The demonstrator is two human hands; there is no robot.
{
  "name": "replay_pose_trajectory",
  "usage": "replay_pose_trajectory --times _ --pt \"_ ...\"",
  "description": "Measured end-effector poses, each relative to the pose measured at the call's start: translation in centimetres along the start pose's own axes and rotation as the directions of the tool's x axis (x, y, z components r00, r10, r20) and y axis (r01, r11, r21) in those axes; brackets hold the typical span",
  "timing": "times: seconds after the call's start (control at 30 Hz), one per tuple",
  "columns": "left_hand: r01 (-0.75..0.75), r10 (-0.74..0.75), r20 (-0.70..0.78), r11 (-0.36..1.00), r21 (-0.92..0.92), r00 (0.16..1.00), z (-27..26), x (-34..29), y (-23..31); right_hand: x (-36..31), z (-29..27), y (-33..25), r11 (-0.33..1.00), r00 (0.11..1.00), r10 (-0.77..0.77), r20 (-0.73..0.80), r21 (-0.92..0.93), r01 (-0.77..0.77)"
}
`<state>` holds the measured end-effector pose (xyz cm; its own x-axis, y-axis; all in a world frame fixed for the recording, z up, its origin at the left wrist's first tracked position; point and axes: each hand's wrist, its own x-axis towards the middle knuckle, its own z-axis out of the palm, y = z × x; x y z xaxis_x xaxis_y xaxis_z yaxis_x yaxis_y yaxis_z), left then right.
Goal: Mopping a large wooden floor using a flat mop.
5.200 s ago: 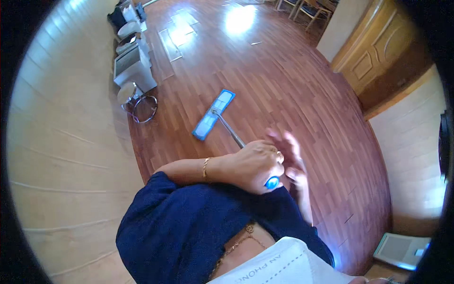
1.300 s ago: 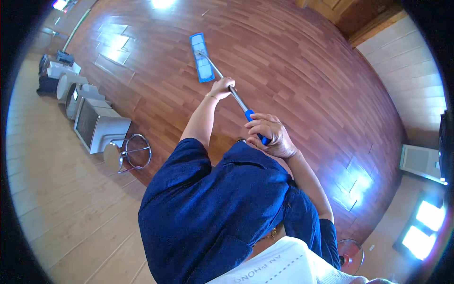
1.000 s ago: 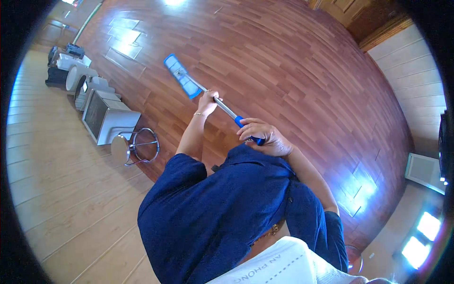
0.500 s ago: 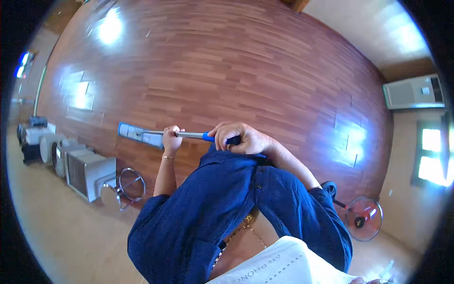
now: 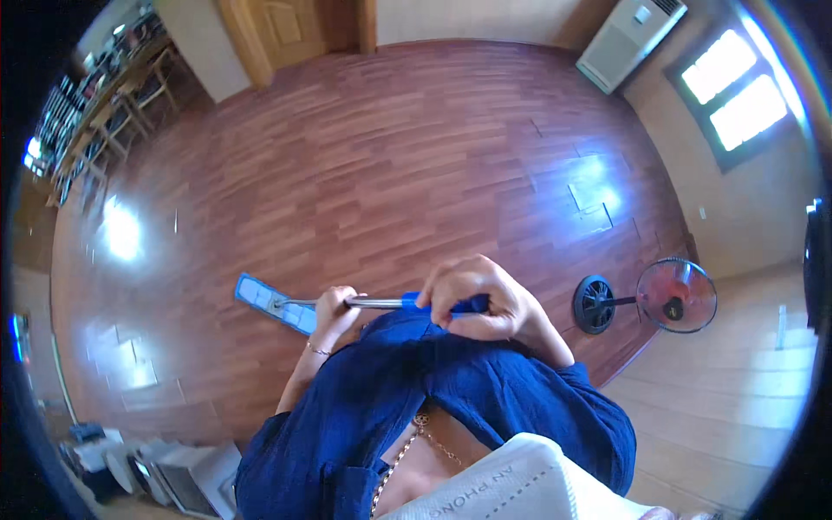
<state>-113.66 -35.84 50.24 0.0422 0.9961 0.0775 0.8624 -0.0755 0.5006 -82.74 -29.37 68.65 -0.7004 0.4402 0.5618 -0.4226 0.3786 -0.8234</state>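
A flat mop with a silver pole and blue grip runs across in front of my body. Its blue-rimmed, pale rectangular head lies on the wood floor to the left. My left hand is wrapped round the metal pole, partway toward the head. My right hand is closed round the blue grip at the pole's upper end. The grip's tip is partly covered by the fingers.
A standing fan with a round black base is at the right. An air conditioner stands by the far right wall, near a window. White appliances line the lower left. Chairs stand by a cluttered long table at the far left.
My view has turned to the right, bringing a door, the fan's base and the table into sight. Both hands keep hold of the mop, its head still on the floor at the left.
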Motion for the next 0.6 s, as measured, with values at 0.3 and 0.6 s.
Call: replay_pose_trajectory --times 0.3,0.6 --pt "-0.484 0.525 0.208 0.847 -0.221 0.825 1.4 -16.9 -15.4 -5.8 36.4 0.8 0.887 0.964 -0.154 -0.215 -0.460 0.039" --pt "-0.682 0.808 0.386 0.585 -0.438 0.445 -3.4 -23.7 -26.1 1.3 62.9 3.2 0.668 0.916 -0.119 -0.384 -0.713 -0.213"
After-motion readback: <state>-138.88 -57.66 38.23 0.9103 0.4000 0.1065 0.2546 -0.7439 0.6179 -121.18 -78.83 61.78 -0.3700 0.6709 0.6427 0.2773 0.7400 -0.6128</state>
